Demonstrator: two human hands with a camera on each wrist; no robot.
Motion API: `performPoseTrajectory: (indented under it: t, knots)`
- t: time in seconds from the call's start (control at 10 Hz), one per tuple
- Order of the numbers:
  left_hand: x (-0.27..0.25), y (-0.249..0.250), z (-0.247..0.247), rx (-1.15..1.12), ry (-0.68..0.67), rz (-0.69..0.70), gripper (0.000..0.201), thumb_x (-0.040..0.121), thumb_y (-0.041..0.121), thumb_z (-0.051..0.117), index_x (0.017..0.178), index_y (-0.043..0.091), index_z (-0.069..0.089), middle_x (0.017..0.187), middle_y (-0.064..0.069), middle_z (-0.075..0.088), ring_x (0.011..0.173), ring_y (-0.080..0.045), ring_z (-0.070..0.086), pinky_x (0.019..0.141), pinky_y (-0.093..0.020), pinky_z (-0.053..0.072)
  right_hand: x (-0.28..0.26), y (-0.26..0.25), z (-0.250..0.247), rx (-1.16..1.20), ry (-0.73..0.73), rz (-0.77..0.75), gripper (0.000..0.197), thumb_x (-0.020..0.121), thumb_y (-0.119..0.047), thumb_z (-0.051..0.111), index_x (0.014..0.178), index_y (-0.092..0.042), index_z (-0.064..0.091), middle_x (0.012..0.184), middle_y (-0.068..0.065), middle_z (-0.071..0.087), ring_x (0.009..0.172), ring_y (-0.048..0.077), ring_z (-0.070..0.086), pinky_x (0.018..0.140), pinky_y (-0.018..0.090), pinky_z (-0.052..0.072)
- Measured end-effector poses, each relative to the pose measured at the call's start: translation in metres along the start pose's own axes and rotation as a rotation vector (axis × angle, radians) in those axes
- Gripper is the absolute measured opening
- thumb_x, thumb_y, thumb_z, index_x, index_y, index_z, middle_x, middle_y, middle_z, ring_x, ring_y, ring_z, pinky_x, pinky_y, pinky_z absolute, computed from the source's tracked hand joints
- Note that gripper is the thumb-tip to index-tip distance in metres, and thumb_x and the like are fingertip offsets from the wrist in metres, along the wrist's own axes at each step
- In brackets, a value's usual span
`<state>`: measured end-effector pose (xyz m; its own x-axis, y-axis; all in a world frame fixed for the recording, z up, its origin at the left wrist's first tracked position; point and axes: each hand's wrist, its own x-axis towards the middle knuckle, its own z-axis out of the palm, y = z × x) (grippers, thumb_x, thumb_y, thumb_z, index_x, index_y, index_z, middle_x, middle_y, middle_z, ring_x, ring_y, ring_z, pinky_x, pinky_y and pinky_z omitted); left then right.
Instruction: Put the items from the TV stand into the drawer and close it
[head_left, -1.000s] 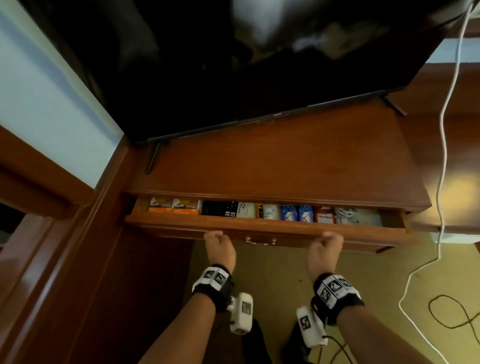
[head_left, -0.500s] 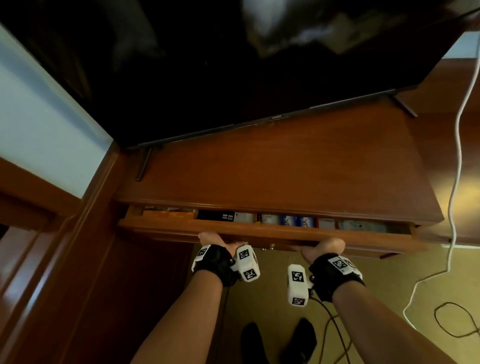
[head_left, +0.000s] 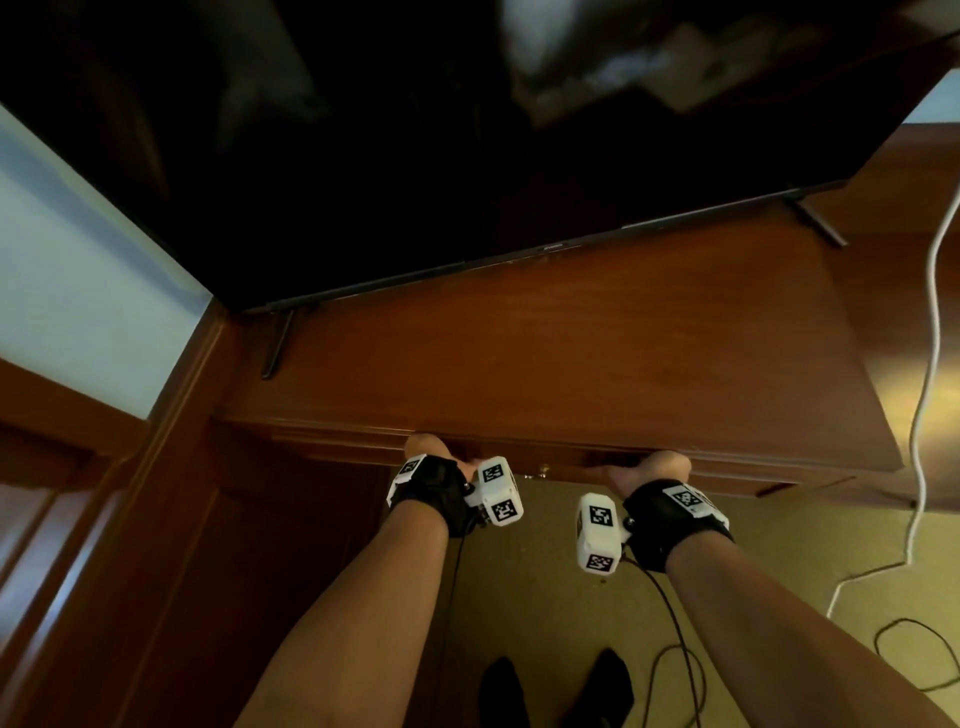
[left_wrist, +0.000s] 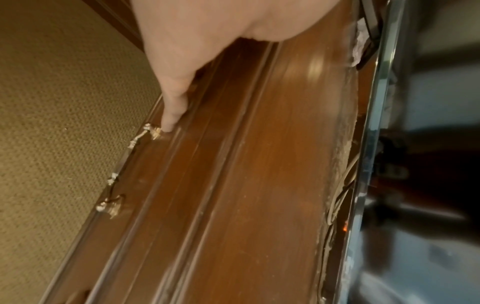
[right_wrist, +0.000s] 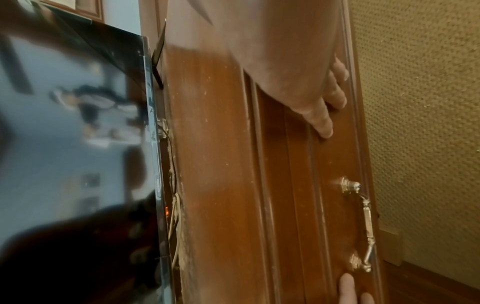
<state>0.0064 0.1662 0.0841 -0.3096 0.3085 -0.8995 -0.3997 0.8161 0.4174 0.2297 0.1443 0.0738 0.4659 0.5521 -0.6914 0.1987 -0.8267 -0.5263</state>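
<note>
Head view first: two dark feet (head_left: 556, 691) stand on the yellow-brown carpet (head_left: 545, 571), nearest of all, below the drawer (head_left: 649, 460). Thin black wires (head_left: 675, 649) lie on the carpet beside the feet. Two bare arms reach up to the drawer, and each wrist wears a black band with a white box on it. The left hand (head_left: 431, 454) lies flat on the drawer front, left of the brass handle (head_left: 537, 472). From the left wrist, its straight fingers (left_wrist: 176, 98) press the wood, and one fingertip is just beside the near end of the handle. The right hand (head_left: 649, 467) lies on the drawer front too, right of the handle. From the right wrist, its fingers (right_wrist: 322, 119) look straight and flat on the wood, gripping nothing. The drawer sits pushed in under the desk (head_left: 571, 353), and nothing inside it shows. Above the drawer, the desk top is brown and shiny. Farther back than the drawer, a big black TV (head_left: 415, 156) stands on the desk on thin legs. Right of the drawer, a white cable (head_left: 935, 312) hangs down to the carpet. Left of the drawer is dark wood trim, with a pale wall (head_left: 78, 286) behind it.
</note>
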Motion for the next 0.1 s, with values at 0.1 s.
performPoseTrajectory:
  t: [0.1]
  knots:
    - [-0.0007, 0.0008, -0.0026, 0.332, 0.023, 0.155, 0.071, 0.102, 0.023, 0.060, 0.155, -0.002, 0.021, 0.150, -0.027, 0.044, 0.121, -0.040, 0.057, 0.100, -0.046, 0.051, -0.0062, -0.0012, -0.0072, -0.061, -0.015, 0.036, 0.075, 0.064, -0.035, 0.094, 0.125, -0.005, 0.062, 0.126, 0.011, 0.068, 0.117, 0.027, 0.065, 0.096, 0.029, 0.052]
